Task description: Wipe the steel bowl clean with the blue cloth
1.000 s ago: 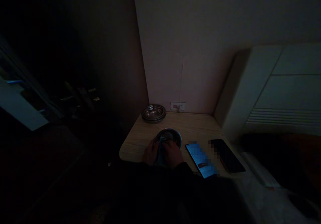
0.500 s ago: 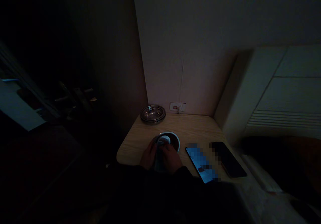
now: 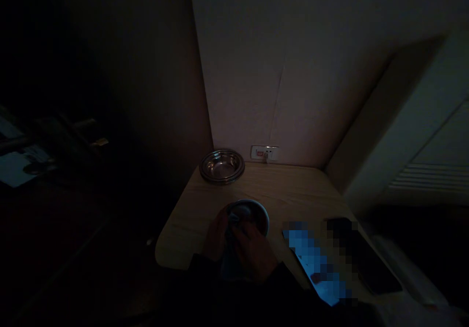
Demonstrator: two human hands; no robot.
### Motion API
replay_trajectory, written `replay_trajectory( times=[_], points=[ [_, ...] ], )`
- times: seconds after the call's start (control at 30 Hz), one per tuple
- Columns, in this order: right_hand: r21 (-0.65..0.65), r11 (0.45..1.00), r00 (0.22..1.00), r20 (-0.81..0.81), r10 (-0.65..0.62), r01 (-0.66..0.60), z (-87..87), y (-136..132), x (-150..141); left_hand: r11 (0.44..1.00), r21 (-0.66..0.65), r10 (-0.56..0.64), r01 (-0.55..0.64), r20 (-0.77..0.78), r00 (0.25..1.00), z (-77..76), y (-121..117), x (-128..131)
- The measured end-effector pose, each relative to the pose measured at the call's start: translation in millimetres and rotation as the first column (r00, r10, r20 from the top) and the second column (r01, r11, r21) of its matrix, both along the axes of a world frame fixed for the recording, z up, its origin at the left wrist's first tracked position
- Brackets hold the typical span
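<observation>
— Looking down at the bedside table [image 3: 293, 180], which way did the metal bowl [image 3: 261, 216] face?

— Its mouth faced upward, toward the camera. Being round, it showed no long axis; the blue cloth [image 3: 230, 263] did, running from inside the bowl back toward the person's body

— And where was the bowl?

— Near the table's front edge, between the hands, well apart from the stacked metal bowls [image 3: 222, 165] at the far left corner

— How was each hand set?

— The left hand [image 3: 215, 236] was curled round the bowl's left side, holding it, beside the cloth. The right hand [image 3: 256, 251] reached over the near rim with its fingers bent down onto the cloth; whether they were closed on it, I couldn't tell in the dimness

— Did you count things?

— One bowl and one cloth at the hands, two smartphones to the right, a lit smartphone [image 3: 317, 268] and a dark smartphone [image 3: 366, 256], and one wall socket [image 3: 264, 153]. The stack held at least two; its exact number was unclear

— How did the held bowl look?

— Shadowy inside, with a thin, bright rim and a pale round sheen, partly covered by fingers and cloth
</observation>
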State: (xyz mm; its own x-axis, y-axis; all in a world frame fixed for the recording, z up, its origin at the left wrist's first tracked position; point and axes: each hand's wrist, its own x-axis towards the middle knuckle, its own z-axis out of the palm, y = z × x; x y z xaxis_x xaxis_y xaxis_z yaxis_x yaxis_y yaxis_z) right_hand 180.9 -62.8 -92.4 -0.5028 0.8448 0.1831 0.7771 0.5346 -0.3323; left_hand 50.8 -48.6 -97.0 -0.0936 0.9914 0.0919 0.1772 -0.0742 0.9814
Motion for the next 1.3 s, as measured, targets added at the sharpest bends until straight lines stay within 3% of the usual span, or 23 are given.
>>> replay_trajectory(
  times=[0.1,0.27,0.4,0.67,0.93,1.13,1.3],
  points=[
    [-0.003,1.000,0.997,0.073,-0.015,0.015,9.7,4.5,-2.5,1.000,0.009,0.005,-0.006,0.047,0.999,-2.4,1.7,-0.5],
    [0.010,0.995,0.980,0.167,-0.104,0.104,23.0,20.8,-4.5,0.985,-0.096,0.144,-0.145,-0.019,0.989,-7.5,5.4,0.1],
    [0.023,0.983,0.963,0.201,-0.181,0.180,28.4,29.5,-7.5,0.986,-0.098,0.135,-0.137,-0.026,0.990,-7.4,5.6,0.3],
    [-0.036,0.996,0.966,0.240,0.093,-0.087,36.0,20.5,4.5,0.968,-0.146,0.200,-0.207,-0.057,0.978,-13.4,5.8,-1.1],
    [-0.002,0.996,0.969,0.232,-0.085,0.088,35.6,32.2,-8.7,0.973,-0.088,0.208,-0.213,-0.061,0.976,-11.3,7.8,0.6],
    [-0.047,0.993,0.964,0.240,0.116,-0.108,37.5,26.0,4.5,0.965,-0.080,0.246,-0.249,-0.044,0.968,-16.4,8.1,-3.0],
    [-0.042,0.991,0.958,0.255,0.132,-0.125,41.4,24.9,14.0,0.988,0.011,0.155,-0.155,0.045,0.987,-12.3,8.0,-4.8]
  ],
)
